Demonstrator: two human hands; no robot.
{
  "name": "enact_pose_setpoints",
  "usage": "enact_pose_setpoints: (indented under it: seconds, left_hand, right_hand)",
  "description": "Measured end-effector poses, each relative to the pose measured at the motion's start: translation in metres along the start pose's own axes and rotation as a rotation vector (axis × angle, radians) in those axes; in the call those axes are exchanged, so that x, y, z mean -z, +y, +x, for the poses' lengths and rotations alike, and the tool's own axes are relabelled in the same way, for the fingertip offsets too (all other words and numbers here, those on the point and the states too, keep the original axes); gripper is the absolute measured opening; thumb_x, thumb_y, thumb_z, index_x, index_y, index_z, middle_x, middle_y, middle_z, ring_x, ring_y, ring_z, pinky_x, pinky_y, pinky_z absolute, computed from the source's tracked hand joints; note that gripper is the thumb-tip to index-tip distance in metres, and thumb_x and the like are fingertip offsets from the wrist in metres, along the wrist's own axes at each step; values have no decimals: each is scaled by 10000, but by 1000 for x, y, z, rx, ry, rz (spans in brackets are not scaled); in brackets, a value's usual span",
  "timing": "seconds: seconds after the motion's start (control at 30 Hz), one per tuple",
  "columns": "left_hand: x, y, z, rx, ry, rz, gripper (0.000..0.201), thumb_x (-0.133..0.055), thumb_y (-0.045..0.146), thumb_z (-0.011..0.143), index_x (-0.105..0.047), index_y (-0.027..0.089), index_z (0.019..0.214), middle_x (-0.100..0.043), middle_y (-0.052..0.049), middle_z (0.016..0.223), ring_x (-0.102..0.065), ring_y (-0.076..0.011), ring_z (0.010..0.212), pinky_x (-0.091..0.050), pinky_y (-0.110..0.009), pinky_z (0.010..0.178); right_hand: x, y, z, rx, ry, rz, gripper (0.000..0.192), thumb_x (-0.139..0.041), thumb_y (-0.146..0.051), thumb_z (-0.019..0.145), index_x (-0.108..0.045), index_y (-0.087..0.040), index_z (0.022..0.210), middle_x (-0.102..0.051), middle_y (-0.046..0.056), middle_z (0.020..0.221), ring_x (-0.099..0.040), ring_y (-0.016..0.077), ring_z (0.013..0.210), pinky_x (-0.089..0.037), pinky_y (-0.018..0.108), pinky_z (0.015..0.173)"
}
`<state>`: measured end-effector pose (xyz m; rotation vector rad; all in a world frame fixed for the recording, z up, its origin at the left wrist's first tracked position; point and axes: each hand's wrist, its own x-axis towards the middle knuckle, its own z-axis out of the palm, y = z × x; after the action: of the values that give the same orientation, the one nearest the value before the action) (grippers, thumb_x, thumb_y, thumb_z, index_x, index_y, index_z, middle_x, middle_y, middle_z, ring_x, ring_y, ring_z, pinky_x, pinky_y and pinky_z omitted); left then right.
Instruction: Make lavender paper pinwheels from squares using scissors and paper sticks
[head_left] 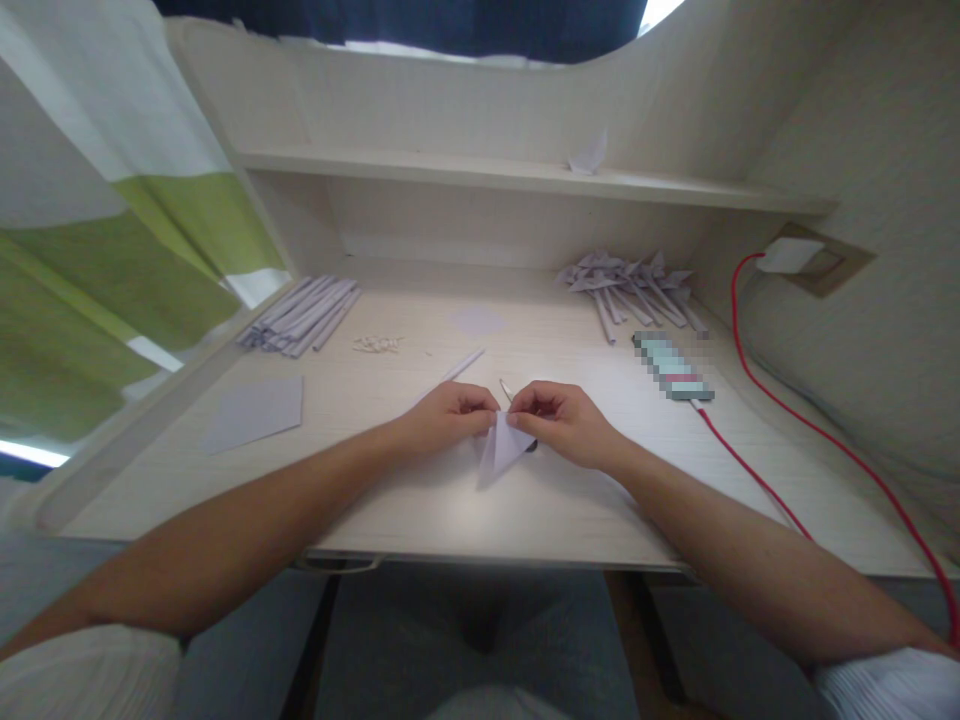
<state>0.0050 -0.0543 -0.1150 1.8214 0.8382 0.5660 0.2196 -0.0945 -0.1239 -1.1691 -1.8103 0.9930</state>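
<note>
Near the front of the desk, both my hands pinch a folded piece of white paper with pointed flaps. My left hand grips its upper left edge between thumb and fingers. On the upper right of the same paper, my right hand is closed in a pinch, close against the left one. A slim pointed metal tool with a dark end lies beneath my right hand, mostly hidden, so its kind is unclear. Just behind my left hand lies a rolled white paper stick, partly covered by it.
Rolled paper sticks are heaped at left, near small pale bits and paper sheets. Paper pinwheels on sticks lie back right. A phone joins a red cable. Folded paper rests on the shelf.
</note>
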Motion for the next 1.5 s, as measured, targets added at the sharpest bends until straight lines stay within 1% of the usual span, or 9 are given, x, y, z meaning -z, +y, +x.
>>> enact_pose_setpoints:
  seconds: [0.43,0.67,0.8,1.0,1.1,1.17,1.3,1.4,1.5]
  left_hand:
    - [1,2,1,-15,-20,4,123,-571,172,789,-673,145,728,-604,11,665,-544,-114,652,-391,-221,615]
    - [2,-3,1,-32,-42,-35,137,-595,236,811,-677,141,756,-594,9,663,-543,-115,646,-397,-224,608]
    - [1,-1,-1,-26,-16,14,199,-628,323,828,-685,134,799,-608,-2,679,-533,-111,626,-383,-218,572]
    - [-1,4,-4,-20,-5,12,203,-612,309,849,-672,129,779,-608,-2,664,-534,-99,595,-381,-203,541]
    - [-1,5,-5,-19,5,-6,204,-609,312,852,-664,130,778,-590,10,633,-525,-94,567,-372,-197,520]
    - [0,5,-5,-25,18,2,208,-612,318,848,-667,131,776,-589,10,634,-523,-94,563,-368,-198,513]
    - [0,4,-4,-25,61,17,194,-609,307,837,-674,136,773,-591,7,636,-517,-95,559,-367,-200,509]
    - [0,2,-2,-26,109,7,188,-607,301,831,-664,137,760,-583,9,629,-506,-92,554,-357,-197,499]
    - [2,2,-1,-46,134,12,176,-610,282,818,-665,132,743,-591,3,651,-511,-95,587,-355,-193,507]
  right_hand:
    - [0,-3,-1,31,1,-21,90,-648,-267,833,-682,-187,810,-623,-1,694,-531,122,627,-402,247,565]
    - [-2,-2,-1,20,2,-2,98,-656,-274,837,-687,-183,819,-613,-6,684,-516,114,613,-384,244,552]
    - [-3,-3,-2,26,5,0,92,-661,-266,834,-692,-181,820,-604,-10,670,-503,109,601,-370,239,540]
    - [-3,-1,-1,19,1,45,99,-668,-279,838,-686,-182,837,-620,-3,696,-521,111,621,-385,237,559]
    - [-3,2,0,-14,5,114,170,-701,-318,822,-678,-188,930,-632,-1,711,-537,116,618,-391,236,549]
    - [-2,3,0,-47,-29,136,224,-718,-352,812,-686,-187,961,-657,12,740,-558,124,634,-403,240,556]
    - [1,2,-1,-97,-104,86,246,-703,-413,828,-719,-168,840,-676,32,742,-564,127,637,-408,244,561]
    - [2,1,-1,-109,-99,68,280,-682,-440,845,-720,-164,810,-652,19,693,-543,118,593,-402,243,537]
    - [3,-1,-1,-121,-95,88,288,-670,-442,858,-723,-161,819,-649,18,683,-566,124,593,-422,244,541]
